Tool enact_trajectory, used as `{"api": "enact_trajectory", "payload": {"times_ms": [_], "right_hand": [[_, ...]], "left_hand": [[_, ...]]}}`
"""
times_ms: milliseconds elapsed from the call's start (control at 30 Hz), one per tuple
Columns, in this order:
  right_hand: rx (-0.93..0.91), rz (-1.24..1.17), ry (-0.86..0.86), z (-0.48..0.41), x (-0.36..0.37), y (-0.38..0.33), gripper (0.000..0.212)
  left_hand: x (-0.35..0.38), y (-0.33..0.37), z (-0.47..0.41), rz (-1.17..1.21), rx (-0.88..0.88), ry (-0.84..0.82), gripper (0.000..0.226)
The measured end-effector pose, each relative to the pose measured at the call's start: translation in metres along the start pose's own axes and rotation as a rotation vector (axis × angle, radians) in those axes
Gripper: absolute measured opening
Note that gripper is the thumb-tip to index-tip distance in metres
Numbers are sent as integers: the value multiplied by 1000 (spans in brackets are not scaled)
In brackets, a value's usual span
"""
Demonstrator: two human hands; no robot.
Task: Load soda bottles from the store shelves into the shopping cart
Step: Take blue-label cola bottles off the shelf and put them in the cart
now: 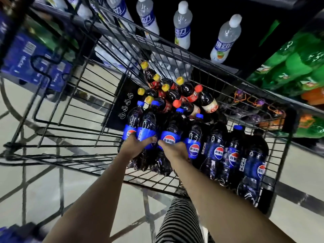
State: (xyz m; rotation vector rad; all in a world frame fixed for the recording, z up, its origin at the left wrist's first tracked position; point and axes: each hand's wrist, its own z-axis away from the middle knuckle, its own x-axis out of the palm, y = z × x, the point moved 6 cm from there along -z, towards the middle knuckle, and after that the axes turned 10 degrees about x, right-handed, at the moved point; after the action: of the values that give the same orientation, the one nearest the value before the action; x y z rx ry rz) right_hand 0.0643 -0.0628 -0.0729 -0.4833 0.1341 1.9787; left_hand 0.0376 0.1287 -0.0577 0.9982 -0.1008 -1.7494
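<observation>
Both my arms reach down into the black wire shopping cart (91, 106). My left hand (135, 145) is wrapped around two blue-capped Pepsi bottles (146, 130), held side by side. My right hand (175, 149) grips two more Pepsi bottles (193, 137) at their blue labels. To the right, several further Pepsi bottles (218, 151) lie in a row on the cart floor. Beyond them, a heap of cola bottles (173, 95) with yellow and red caps fills the far end of the cart.
White drink bottles (225, 39) with blue labels stand on the dark shelf behind the cart. Green soda bottles (294, 67) fill the shelf at right. Blue packs (29, 60) sit at the left. The floor is pale tile; a striped garment (180, 220) shows below.
</observation>
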Motion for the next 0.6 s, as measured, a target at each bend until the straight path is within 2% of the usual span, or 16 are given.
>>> {"api": "enact_trajectory", "payload": {"times_ms": [33,100,167,267,367,400,533,600], "right_hand": [[-11,-82,-58,3,-1,-1,80],[-31,-204,-191,9,-6,1,51],[-29,-238,-318,12,-20,7,37],[-100,-237,-435,30,-59,15,26],[-205,-238,-504,51,-113,27,16],[-237,-253,-525,57,-133,34,14],[-369,-353,-555,74,-222,76,14],[-421,-435,-535,75,-270,103,11]], "left_hand": [[-4,3,3,2,9,3,76],[-13,15,17,-15,32,7,74],[-20,26,32,-34,60,16,72],[-21,50,63,60,135,64,62],[-6,84,102,142,202,90,28],[2,98,116,143,232,97,23],[48,152,176,173,346,101,35],[80,186,214,190,395,100,20]]}}
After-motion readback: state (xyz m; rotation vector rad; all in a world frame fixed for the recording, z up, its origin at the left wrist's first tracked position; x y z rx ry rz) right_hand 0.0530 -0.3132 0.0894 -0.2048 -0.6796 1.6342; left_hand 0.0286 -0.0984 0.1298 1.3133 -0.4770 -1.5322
